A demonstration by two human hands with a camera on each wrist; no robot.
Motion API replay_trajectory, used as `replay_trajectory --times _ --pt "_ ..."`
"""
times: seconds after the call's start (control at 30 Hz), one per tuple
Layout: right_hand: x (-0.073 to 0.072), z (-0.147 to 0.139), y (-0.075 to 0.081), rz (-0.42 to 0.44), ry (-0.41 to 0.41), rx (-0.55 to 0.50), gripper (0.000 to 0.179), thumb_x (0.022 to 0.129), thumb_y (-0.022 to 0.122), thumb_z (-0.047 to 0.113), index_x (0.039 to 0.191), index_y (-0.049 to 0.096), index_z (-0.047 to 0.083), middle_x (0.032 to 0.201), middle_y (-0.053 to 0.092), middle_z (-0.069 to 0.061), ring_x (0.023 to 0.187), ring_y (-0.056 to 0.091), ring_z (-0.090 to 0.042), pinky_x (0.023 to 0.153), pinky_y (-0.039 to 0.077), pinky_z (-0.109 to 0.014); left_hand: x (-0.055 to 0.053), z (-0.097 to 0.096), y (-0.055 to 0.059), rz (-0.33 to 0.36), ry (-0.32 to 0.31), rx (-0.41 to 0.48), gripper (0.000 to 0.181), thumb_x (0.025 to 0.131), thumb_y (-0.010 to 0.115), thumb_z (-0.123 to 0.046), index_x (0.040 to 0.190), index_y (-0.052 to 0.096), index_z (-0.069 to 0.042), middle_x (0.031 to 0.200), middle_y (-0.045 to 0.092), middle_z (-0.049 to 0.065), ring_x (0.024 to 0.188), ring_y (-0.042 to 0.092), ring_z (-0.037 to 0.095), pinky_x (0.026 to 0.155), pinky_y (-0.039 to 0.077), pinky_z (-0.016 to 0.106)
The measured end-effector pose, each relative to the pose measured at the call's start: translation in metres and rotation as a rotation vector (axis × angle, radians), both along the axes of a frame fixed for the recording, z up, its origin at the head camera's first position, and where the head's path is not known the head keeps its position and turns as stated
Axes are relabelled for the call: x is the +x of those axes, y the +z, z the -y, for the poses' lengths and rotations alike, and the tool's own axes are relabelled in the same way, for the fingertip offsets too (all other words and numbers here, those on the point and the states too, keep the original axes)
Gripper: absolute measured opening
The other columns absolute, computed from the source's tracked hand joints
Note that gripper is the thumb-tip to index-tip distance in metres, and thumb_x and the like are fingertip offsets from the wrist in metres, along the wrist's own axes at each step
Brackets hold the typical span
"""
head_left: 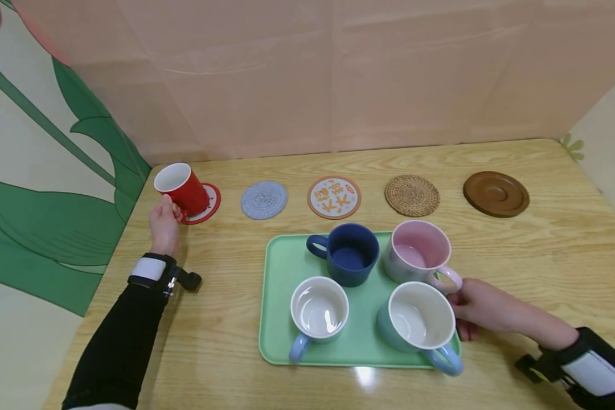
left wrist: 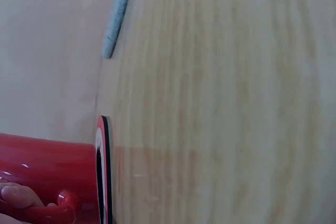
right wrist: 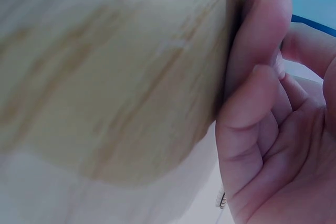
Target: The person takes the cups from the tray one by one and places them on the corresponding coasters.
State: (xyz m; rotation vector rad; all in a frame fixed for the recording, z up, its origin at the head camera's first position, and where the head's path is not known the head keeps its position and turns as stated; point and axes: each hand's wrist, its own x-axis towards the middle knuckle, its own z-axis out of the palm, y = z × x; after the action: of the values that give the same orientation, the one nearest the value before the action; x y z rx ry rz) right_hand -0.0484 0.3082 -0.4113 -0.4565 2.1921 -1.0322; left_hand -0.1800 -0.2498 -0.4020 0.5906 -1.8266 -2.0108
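From my remote station I see a pinkish sheet [head_left: 287, 85] hanging behind a wood-grain surface [head_left: 215, 341]; a wall painted with green leaves [head_left: 46, 222] stands at left. Near the middle of the surface lies a green tray [head_left: 364, 319].

Right grip [head_left: 474, 310]: at the tray's right edge, clamped on it, fingers curled along the outside, thumb on the other side. Left grip [head_left: 164, 225]: clamped on the handle of the red mug.

I count four mugs on the tray: teal mug [head_left: 389, 327] front right, pink mug [head_left: 417, 250] behind it, navy mug [head_left: 344, 256] back left, white mug [head_left: 320, 310] with a blue handle front left. Red mug [head_left: 188, 192]: at the surface's far left, its base over a coaster; I cannot tell whether it sits fully flat.

Along the back, right to left, I log a brown saucer [head_left: 496, 193], a woven mat [head_left: 412, 195], an orange-rimmed coaster [head_left: 334, 197], a blue-grey coaster [head_left: 263, 200], and, partly covered by the red mug, a red-rimmed coaster [head_left: 211, 205].
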Motion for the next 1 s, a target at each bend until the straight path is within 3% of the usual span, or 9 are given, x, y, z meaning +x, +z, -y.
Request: replay_trajectory --times 0.27,0.73,1.0 --pt "0.0011 0.0001 0.0006 0.001 -0.006 0.002 0.029 0.098 0.055 0.009 0.070 0.059 0.010 0.053 0.059 0.005 0.044 0.058 -0.013 0.043 0.048 -0.030 0.0054 0.0015 -0.0018 0.014 -0.053 -0.056 0.043 0.107 0.037 -0.023 0.068 0.042 -0.006 0.064 0.038 -0.001 0.064 0.036 0.012 0.064 0.034 0.021" --pt "0.0016 0.0014 0.0020 -0.004 -0.004 -0.009 0.029 0.098 0.055 0.009 0.069 0.060 0.010 0.052 0.059 0.005 0.043 0.058 -0.013 0.043 0.049 -0.030 0.0066 0.0018 -0.0018 0.075 -0.029 -0.086 0.042 0.106 0.039 -0.028 0.072 0.047 -0.007 0.067 0.043 -0.002 0.069 0.041 0.014 0.069 0.036 0.022" --pt "0.0007 0.0005 0.0002 -0.021 0.002 -0.001 0.030 0.098 0.056 0.010 0.068 0.060 0.011 0.052 0.059 0.006 0.043 0.058 -0.012 0.042 0.048 -0.029 0.0092 0.0014 0.0001 0.020 0.002 -0.098 0.038 0.105 0.043 -0.022 0.073 0.056 -0.007 0.068 0.053 -0.002 0.064 0.054 0.009 0.071 0.045 0.022"
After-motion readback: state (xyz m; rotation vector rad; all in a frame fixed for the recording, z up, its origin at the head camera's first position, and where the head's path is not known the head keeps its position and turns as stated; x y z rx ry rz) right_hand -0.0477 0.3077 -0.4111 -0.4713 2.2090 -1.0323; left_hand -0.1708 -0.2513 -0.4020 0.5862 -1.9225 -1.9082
